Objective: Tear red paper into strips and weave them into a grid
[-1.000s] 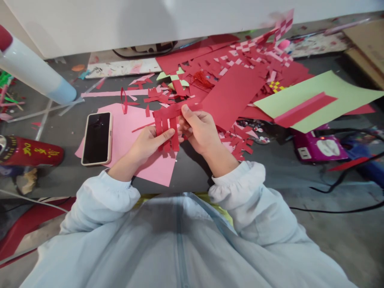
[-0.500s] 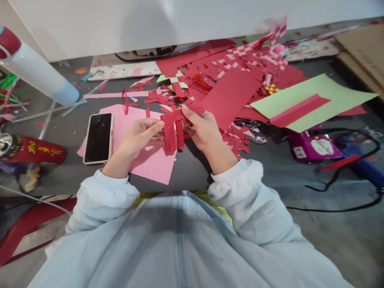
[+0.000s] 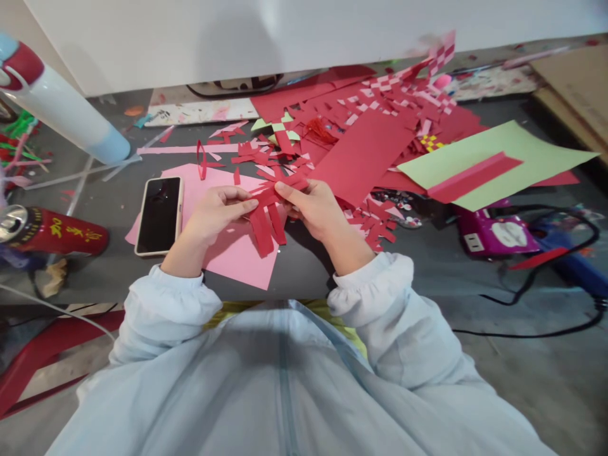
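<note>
Sleeves point(image 3: 173, 307): pale blue, gathered at the cuffs, nearest of all.
Left hand point(image 3: 211, 215): closed between thumb and fingers on the left side of the red paper strips.
Right hand point(image 3: 319, 208): clamped on their upper right, thumb uppermost.
Red paper strips point(image 3: 262, 229): held between both hands above the desk point(image 3: 418, 269), crossed at the top, splayed towards the near edge.
Pink sheet point(image 3: 237, 265): flat, partly below the strips.
Phone point(image 3: 160, 216): dark-screened, pale-cased, resting on the pink sheet.
Drink can point(image 3: 71, 233): red, left of the phone.
Light green sheet point(image 3: 517, 142): at right, bearing a folded red strip point(image 3: 475, 177).
Large red sheet point(image 3: 365, 155): beyond the right hand.
Bottle point(image 3: 71, 104): white and blue, far left.
</note>
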The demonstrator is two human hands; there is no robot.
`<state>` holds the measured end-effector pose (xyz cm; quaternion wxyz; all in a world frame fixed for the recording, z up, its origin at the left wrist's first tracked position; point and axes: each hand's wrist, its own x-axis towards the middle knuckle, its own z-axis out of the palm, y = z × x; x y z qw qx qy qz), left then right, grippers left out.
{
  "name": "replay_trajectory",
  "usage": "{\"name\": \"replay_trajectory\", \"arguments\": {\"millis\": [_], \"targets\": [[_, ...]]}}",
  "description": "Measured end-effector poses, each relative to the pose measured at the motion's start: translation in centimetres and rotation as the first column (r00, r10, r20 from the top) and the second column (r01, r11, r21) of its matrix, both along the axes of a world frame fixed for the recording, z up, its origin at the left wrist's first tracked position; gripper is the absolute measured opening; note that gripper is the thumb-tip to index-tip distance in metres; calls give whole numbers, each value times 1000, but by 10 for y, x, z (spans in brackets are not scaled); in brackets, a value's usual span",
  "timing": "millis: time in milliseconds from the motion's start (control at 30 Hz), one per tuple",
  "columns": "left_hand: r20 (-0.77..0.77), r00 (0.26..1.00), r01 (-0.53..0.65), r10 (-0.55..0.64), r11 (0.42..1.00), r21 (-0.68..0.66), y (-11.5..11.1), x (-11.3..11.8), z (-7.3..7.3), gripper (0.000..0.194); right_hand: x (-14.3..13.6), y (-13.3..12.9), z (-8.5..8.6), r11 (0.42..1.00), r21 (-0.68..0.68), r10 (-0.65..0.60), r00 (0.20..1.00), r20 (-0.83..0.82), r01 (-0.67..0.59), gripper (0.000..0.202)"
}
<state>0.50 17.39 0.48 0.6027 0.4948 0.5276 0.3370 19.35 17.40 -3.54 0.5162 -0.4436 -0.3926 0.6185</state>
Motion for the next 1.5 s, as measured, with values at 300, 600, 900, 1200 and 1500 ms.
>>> {"name": "replay_trajectory", "arguments": {"millis": [300, 600, 900, 1200, 1500], "targets": [[79, 992, -100, 95, 993, 65, -2, 0, -3, 34, 0, -5, 7, 992, 57, 104, 981, 162, -114, 41], [70, 993, -96, 92, 994, 58, -3, 1, -6, 31, -3, -6, 8, 995, 86, 39, 977, 209, -58, 24], [69, 992, -110, 103, 988, 106, -2, 2, -11, 29, -2, -8, 7, 985, 147, 42, 947, 318, -93, 19], [38, 977, -214, 211, 968, 134, 3, 2, -15, 21, -1, -8, 5, 961, 85, 217, 905, 367, -265, 19], [-335, 925, -70, 180, 946, 317, 4, -3, -21, 17, 5, -14, 13, 938, 71, 264, 831, 490, -340, 35]]}}
